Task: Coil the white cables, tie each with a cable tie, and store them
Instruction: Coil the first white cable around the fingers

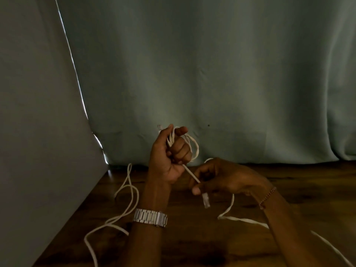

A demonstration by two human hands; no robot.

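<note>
Here, the left hand was raised above the far part of the dark wooden tabletop, its fingers curled tight around several loops of thin white cable, the thumb upright against the turns and the forefinger hooked over their top. The loops bulged out to the right of the fist, and a short pale end stuck out above the hand on its far side. From the bottom of the fist a straight stretch of the same cable ran down and to the right into the right hand, which pinched it between thumb and fingertips just beside the left wrist. A clear plastic plug hung below that pinch, close over the wood. A silver metal link watch circled the left wrist and a thin beaded bracelet the right. More white cable lay slack on the tabletop: long loose bends toward the left edge, trailing to the near edge, and another flat run passing under the right forearm toward the near right corner. Whether these were one cable or two could not be told. A grey-green curtain hung along the far edge, and a plain grey panel stood along the left edge.
</note>
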